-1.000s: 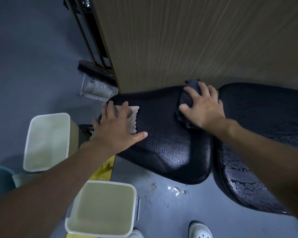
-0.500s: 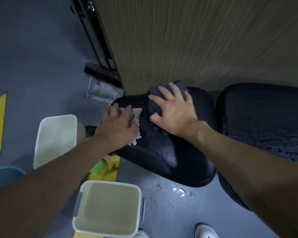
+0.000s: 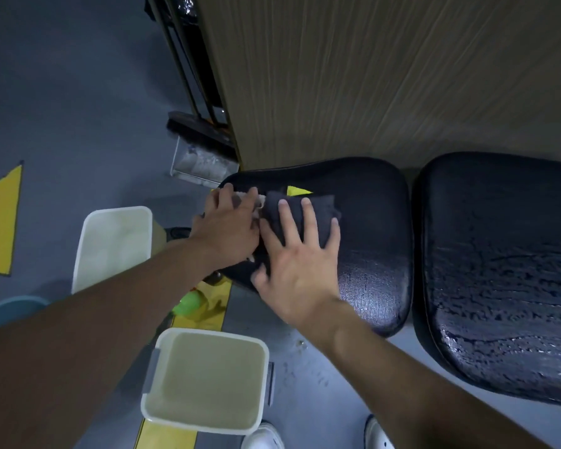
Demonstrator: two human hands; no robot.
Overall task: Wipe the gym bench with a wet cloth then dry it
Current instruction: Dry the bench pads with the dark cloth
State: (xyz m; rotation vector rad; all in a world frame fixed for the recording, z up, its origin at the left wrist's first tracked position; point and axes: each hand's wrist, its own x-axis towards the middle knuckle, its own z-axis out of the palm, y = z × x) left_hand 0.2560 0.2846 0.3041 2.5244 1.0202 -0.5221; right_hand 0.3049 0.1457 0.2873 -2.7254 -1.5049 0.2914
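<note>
The dark cloth [image 3: 322, 208] lies on the left end of the surface [image 3: 370, 202]. The right grip [image 3: 302, 264] presses it, fingers spread straight, to wipe. Just left, the left grip [image 3: 230, 228], also flat, pins a pale cloth [image 3: 260, 202], likely kept ready for drying.

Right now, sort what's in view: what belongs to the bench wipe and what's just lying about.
Job: bench; dark cloth under right hand; pale cloth under left hand; perhaps near tub, far tub.
Lying about: green bottle; dustpan; blue basin.
</note>
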